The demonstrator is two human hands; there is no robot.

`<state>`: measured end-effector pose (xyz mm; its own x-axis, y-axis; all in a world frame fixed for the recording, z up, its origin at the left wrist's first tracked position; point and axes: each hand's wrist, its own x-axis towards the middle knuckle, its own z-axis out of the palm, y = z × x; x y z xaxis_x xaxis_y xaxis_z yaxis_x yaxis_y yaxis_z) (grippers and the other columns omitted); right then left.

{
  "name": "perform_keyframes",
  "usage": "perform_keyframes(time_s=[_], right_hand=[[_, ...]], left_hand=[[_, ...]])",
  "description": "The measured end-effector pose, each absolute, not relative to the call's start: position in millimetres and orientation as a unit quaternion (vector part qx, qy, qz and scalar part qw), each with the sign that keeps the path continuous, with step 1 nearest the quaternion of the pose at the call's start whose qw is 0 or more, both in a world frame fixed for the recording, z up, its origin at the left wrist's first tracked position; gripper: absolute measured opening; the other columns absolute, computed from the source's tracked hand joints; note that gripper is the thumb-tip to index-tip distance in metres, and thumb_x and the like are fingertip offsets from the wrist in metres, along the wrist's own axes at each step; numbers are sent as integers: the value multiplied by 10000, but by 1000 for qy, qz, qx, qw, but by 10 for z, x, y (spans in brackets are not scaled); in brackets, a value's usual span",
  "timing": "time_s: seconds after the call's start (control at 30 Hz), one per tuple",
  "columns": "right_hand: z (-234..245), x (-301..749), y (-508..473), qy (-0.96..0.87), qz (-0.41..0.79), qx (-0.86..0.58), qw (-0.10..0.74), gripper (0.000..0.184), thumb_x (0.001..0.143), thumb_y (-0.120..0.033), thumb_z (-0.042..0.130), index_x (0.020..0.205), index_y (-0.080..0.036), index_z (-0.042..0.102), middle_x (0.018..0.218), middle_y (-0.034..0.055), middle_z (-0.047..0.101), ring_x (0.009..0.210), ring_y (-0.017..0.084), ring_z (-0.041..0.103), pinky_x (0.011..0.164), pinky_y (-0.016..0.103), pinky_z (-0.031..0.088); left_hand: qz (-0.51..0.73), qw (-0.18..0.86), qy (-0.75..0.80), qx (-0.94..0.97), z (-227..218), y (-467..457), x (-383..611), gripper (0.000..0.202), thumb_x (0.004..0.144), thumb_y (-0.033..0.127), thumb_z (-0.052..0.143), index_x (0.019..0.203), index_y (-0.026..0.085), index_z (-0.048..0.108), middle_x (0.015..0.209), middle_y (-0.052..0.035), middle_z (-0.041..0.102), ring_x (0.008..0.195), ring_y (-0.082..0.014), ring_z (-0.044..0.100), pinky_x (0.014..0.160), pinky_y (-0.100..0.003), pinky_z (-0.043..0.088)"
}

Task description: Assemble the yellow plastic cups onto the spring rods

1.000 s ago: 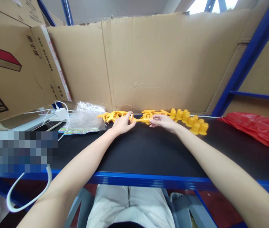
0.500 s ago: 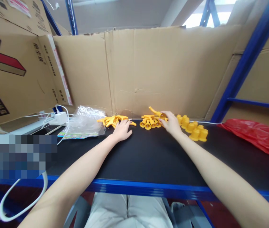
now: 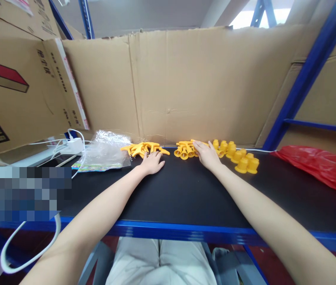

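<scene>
My left hand (image 3: 152,163) lies with fingers spread on the near side of a pile of yellow T-shaped handles (image 3: 140,149). Small metal spirals, like corkscrew worms, stick out of some of them. Further right, my right hand (image 3: 207,153) reaches over a row of yellow corkscrews (image 3: 184,151), each a T handle with a bell-shaped cup. Its fingers are stretched out on top of the row and cover part of it. Beyond that hand stand several loose yellow cups (image 3: 241,161), wide rim down.
A clear plastic bag (image 3: 105,152) lies left of the handles, near a white charger (image 3: 74,145) with cables. A red plastic bag (image 3: 319,164) is at the right. Cardboard (image 3: 200,83) walls the back of the black tabletop (image 3: 168,194), which has a blue front edge.
My right hand has lowered the raised corkscrew onto the right part of the row, and its fingers have opened out. My left hand stays by the handles. The view has shifted slightly.
</scene>
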<state>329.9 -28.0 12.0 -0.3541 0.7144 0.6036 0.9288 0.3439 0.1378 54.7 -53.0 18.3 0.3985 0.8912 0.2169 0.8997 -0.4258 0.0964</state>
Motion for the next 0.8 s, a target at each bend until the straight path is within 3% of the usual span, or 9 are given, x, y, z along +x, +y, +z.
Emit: perform_keyframes(time_s=[0.27,0.43,0.57,0.67,0.73,0.8], right_hand=[[124,3212,-353,-785,-206,-541,223,609,791,-55,323,1388,-175,299,1450,86,265,1333,242,231,1039,617,59],[227,3246,-366,-778,-143,-560,246,717,702,-32,368,1396,-190,280,1464,70,235,1350,265,168,1019,651,69],[435,3406,-401,-717,-144,-600,325,679,698,-40,365,1365,-161,336,1445,97,284,1325,279,236,1024,630,123],[620,3593,-484,-649,-173,-645,365,592,718,-57,378,1308,-92,408,1394,165,356,1242,308,365,997,555,264],[727,3716,-557,-610,-175,-694,338,529,719,-74,412,1245,-72,472,1313,206,439,1160,335,435,923,518,350],[798,3822,-613,-564,-155,-763,275,462,724,-96,443,1179,-82,523,1219,226,507,1112,351,456,876,536,356]], left_hand=[[-110,17,-532,-839,173,-519,541,429,874,416,298,1189,182,470,1399,-143,352,1305,-266,279,1041,-596,91],[-112,16,-530,-841,180,-520,540,435,873,420,298,1180,172,482,1380,-148,377,1295,-266,294,1037,-604,88],[-124,30,-525,-841,180,-520,541,421,863,420,322,1145,167,505,1332,-152,428,1260,-281,340,1030,-608,119],[-130,38,-529,-838,180,-523,548,412,853,422,345,1134,171,512,1287,-148,467,1229,-296,371,1024,-607,140],[-127,41,-534,-835,178,-520,551,413,850,424,349,1144,181,508,1282,-139,473,1223,-299,373,1022,-607,148],[-120,44,-537,-834,174,-510,548,419,854,425,336,1160,192,504,1291,-128,469,1227,-296,365,1023,-606,146]])
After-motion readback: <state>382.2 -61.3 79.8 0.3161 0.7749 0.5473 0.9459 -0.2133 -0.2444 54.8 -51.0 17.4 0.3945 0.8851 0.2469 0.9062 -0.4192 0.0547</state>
